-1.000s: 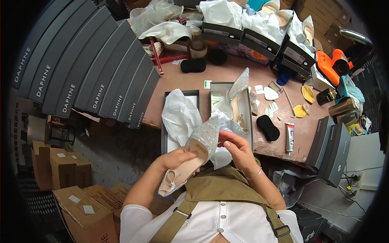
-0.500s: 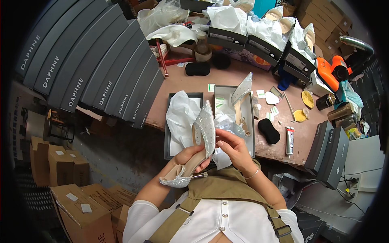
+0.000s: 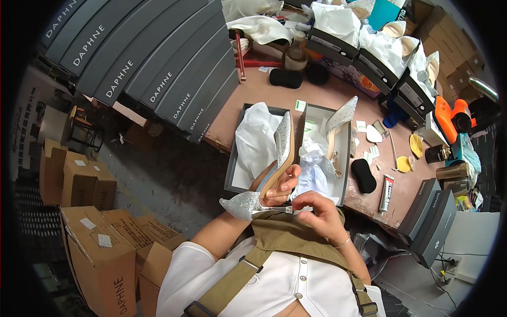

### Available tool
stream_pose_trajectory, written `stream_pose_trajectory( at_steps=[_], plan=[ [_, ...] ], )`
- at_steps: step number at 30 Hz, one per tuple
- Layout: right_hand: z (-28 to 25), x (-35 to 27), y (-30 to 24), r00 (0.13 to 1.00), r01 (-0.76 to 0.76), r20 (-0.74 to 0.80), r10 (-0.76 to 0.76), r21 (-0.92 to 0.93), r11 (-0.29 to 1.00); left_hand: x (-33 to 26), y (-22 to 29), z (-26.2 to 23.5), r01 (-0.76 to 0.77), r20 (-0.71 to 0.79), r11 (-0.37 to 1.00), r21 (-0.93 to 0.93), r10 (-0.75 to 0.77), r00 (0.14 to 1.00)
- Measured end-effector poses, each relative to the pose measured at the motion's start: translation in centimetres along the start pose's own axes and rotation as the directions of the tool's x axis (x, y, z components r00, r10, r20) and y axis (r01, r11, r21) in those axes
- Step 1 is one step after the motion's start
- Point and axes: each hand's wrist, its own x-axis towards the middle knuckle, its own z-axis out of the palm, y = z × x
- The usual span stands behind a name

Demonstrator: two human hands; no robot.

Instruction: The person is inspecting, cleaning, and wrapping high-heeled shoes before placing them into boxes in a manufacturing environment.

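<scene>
Since the earlier frame I have rolled the shoe (image 3: 283, 142) over, so its slim heel (image 3: 272, 210) now points off to my right, and my right hand (image 3: 323, 214) has gone from beside the shoe's front part down to the heel's tip. My left hand (image 3: 280, 187) is closed around the narrow middle of the shoe, fingers wrapped over its edge. The pointed toe stands up and away from me, and the glittery silver back part (image 3: 242, 205) hangs over my left wrist. My right hand is half open and empty, its fingers loosely bent and the thumb apart from them; the fingertips are right at the heel's tip, but I cannot tell whether they touch it. I have the shoe up in front of my apron (image 3: 290, 232), across the near edge of a grey box tray (image 3: 230, 177) with white tissue paper (image 3: 255, 134) in it. Just to the right of that, the matching shoe (image 3: 340, 117) lies toe up in a second grey tray (image 3: 346, 179).
</scene>
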Motion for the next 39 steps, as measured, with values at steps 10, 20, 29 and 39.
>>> stream_pose_trajectory(
  at_steps=[10, 20, 29, 39],
  plan=[
    [0.9, 0.2, 0.2, 1.000, 0.001, 0.002, -0.001, -0.031, 1.000, 0.6, 0.2, -1.3, 0.007, 0.077, 0.999, -0.035, -0.004, 0.997],
    [1.3, 1.1, -0.2, 0.999, -0.048, -0.009, 0.048, -0.020, 0.999, 0.7, 0.6, -1.2, 0.004, 0.070, 0.999, -0.047, -0.001, 0.998],
    [-0.1, 1.7, -1.3, 0.989, 0.084, -0.115, -0.097, -0.114, 0.990, -1.3, 0.6, 0.8, 0.169, -0.425, 0.898, 0.406, 0.022, 0.905],
    [-4.4, -0.4, -1.9, 0.988, -0.003, -0.156, -0.003, -0.037, 0.999, 0.9, -4.2, 4.0, -0.085, -0.434, 0.657, 0.749, 0.583, 0.687]
  ],
)
